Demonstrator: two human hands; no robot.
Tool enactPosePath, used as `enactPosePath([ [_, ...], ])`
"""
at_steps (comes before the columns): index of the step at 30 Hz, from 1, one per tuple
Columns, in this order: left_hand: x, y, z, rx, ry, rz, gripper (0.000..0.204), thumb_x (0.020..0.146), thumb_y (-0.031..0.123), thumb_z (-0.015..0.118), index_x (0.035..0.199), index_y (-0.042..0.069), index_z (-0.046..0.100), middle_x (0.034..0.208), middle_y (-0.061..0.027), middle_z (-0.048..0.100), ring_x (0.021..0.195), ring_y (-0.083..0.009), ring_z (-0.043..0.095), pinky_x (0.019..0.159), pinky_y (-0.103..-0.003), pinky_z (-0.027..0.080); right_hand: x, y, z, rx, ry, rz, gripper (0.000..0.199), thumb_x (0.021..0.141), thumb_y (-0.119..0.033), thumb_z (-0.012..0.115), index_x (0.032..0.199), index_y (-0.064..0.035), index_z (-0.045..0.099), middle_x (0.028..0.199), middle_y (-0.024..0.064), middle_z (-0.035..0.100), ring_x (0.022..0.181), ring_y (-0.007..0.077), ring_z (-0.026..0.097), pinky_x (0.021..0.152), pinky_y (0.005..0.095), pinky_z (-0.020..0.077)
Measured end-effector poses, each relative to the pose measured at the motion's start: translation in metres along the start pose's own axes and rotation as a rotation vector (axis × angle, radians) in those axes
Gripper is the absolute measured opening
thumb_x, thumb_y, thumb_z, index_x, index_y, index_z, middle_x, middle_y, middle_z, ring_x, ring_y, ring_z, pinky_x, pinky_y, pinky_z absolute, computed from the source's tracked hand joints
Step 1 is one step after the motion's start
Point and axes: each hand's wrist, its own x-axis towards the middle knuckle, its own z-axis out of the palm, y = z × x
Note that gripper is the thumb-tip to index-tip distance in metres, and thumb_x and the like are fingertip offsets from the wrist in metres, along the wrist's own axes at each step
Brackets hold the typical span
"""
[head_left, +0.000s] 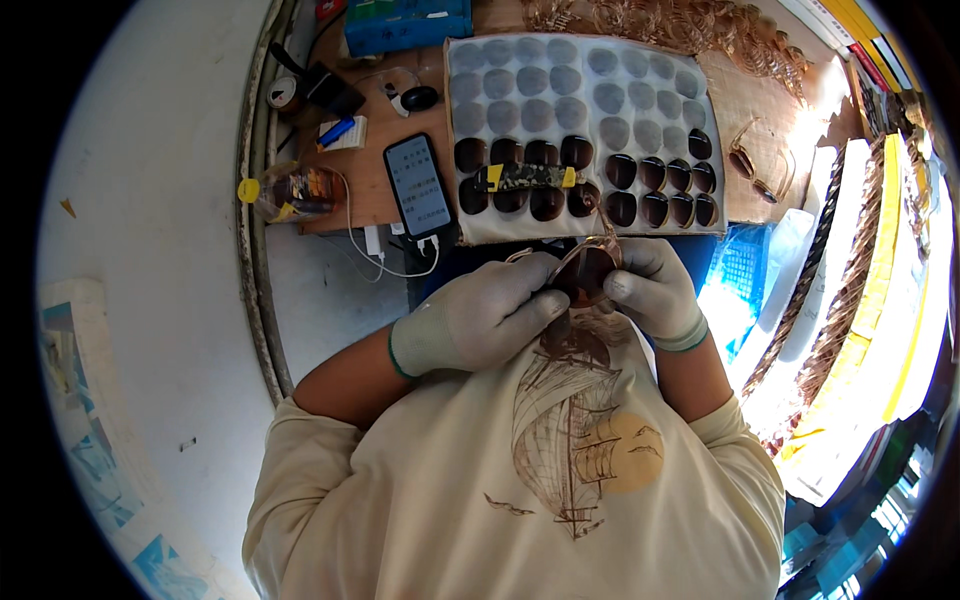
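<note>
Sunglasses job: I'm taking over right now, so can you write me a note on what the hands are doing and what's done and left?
Left hand: gloved, pinching the glasses frame from the left.
Right hand: gloved, gripping the same frame from the right, close to the chest.
A dark lens sits in the frame; whether it is fully seated cannot be told.
Tray: upper pockets empty, two lower rows hold dark lenses. A camouflage-patterned tool lies across them.
Frame pile lies behind the tray; phone to its left.
Left: the remaining lenses.
</note>
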Motion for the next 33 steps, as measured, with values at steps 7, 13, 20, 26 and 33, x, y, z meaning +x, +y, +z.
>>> enactPosePath([
  [7,0.010,0.010,0.008,-0.129,0.078,-0.081,0.023,0.102,0.016,0.052,0.110,-0.004,0.058,0.082,-0.0201,0.067,0.077,-0.0394,0.068,0.070,-0.043,0.053,0.002,-0.026,-0.020,-0.158,-0.091,0.048,0.025,0.097,-0.019,0.066,0.102,0.0055,0.069,0.083,0.0038,0.066,0.074,0.0081,0.059,0.067,0.0258,0.0475],
  [13,0.015,0.007,0.011,0.080,0.146,0.001,0.020,0.104,0.012,0.048,0.112,-0.003,0.059,0.078,-0.0113,0.070,0.069,-0.0216,0.070,0.065,-0.033,0.054,-0.003,0.001,-0.016,-0.155,0.095,0.068,0.019,0.098,-0.015,0.064,0.094,0.0040,0.065,0.080,0.0020,0.063,0.071,0.0076,0.057,0.064,0.0249,0.0463],
  [20,0.013,0.000,0.014,0.107,0.137,0.029,0.020,0.103,0.011,0.050,0.112,-0.004,0.059,0.077,-0.0125,0.068,0.068,-0.0244,0.070,0.065,-0.035,0.054,-0.006,0.015,0.006,0.125,0.223,0.036,0.026,0.099,-0.022,0.064,0.099,0.0040,0.065,0.082,0.0021,0.063,0.072,0.0085,0.056,0.066,0.0243,0.0467],
  [26,0.012,0.005,0.006,-0.095,0.038,-0.047,0.036,0.101,0.013,0.051,0.134,-0.004,0.053,0.096,-0.0200,0.070,0.086,-0.0327,0.070,0.080,-0.038,0.054,-0.013,0.003,0.013,-0.046,0.216,0.042,0.029,0.100,-0.024,0.062,0.092,0.0038,0.064,0.078,-0.0007,0.058,0.072,0.0065,0.050,0.065,0.0251,0.0437],
  [33,0.005,0.004,0.003,-0.335,-0.013,-0.203,0.040,0.105,0.017,0.047,0.138,-0.005,0.052,0.092,-0.0102,0.069,0.079,-0.0171,0.067,0.074,-0.031,0.054,-0.015,-0.005,0.028,-0.123,0.249,0.018,0.029,0.100,-0.021,0.061,0.083,0.0033,0.064,0.072,-0.0017,0.054,0.070,0.0052,0.045,0.060,0.0267,0.0405],
])
